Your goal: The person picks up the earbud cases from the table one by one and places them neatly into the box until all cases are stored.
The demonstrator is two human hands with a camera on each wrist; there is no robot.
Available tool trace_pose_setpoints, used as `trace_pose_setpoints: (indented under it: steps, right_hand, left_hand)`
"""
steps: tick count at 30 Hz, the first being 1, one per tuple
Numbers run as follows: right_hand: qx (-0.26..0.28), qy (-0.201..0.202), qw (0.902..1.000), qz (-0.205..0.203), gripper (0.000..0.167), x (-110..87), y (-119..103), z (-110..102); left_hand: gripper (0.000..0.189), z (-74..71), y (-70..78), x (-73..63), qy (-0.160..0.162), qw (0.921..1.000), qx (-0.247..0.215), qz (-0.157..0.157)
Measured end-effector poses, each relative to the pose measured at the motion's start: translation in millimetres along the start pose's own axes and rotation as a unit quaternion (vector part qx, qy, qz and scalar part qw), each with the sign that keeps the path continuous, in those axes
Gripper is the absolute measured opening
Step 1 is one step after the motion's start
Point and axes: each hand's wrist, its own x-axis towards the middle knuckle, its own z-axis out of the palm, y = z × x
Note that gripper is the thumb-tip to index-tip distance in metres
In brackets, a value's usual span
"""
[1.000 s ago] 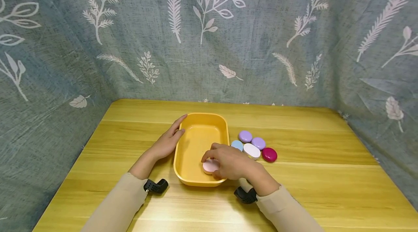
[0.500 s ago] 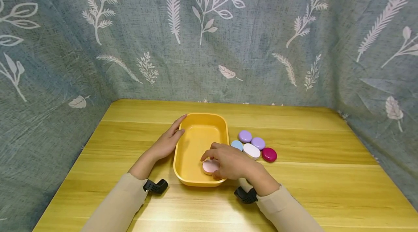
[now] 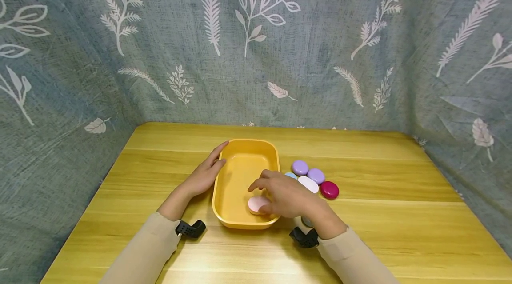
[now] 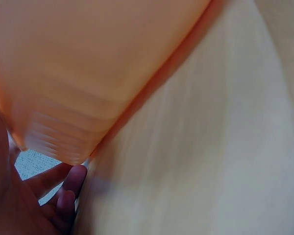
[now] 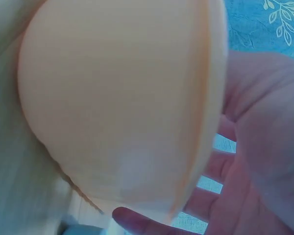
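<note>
My left hand (image 3: 203, 178) holds the left side of a yellow rectangular tub (image 3: 240, 224), thumb over the rim and fingers along the outer wall. In the left wrist view, fingertips (image 4: 76, 178) touch the tub's outside, low down. A smooth pale pink oval piece, shaped like a soap bar (image 3: 258, 204), lies in the tub's near right corner. Over it hovers my right hand (image 3: 290, 195), reaching across the right rim. Its fingers are spread and lifted off the piece; the thumb overlaps the piece's right edge. The right wrist view shows mostly the tub's outer wall (image 5: 117, 98).
Right of the tub lie two lilac ovals (image 3: 300, 168), a white oval (image 3: 308, 184), a dark pink oval (image 3: 330, 190) and a partly hidden light blue piece (image 3: 291, 175). A dark grey item (image 3: 307, 221) is half hidden by the right wrist. A patterned curtain (image 3: 256, 88) surrounds the table.
The right hand's fingers have risen and come away from the pink oval piece, which stays in the tub's corner. The left hand and tub have not visibly moved.
</note>
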Motion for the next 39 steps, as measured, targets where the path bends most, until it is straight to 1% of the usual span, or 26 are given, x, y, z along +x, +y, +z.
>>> trace_pose_setpoints:
  steps: [8,15,23,32,39]
  right_hand:
    - [0.023,0.026,0.9994,-0.001,0.048,-7.4,4,-8]
    - [0.040,0.038,0.9984,0.007,0.049,-15.9,6,-19]
    - [0.032,0.077,0.9965,0.004,0.047,-25.5,14,-28]
    - [0.066,0.108,0.9917,0.021,0.045,-30.9,27,-39]
    - [0.071,0.132,0.9881,0.036,0.048,-34.6,34,-43]
  left_hand:
    - [0.054,3.0,-0.9,-2.4,0.001,1.0000,-0.001,0.002]
    - [0.056,5.2,-1.7,-3.9,0.002,1.0000,0.001,0.005]
    - [0.056,8.2,-0.4,-7.1,0.004,1.0000,0.000,0.003]
    - [0.055,8.1,-2.3,-7.3,0.004,1.0000,-0.002,0.004]
    - [0.056,7.8,-1.8,-8.0,0.002,1.0000,-0.003,0.005]
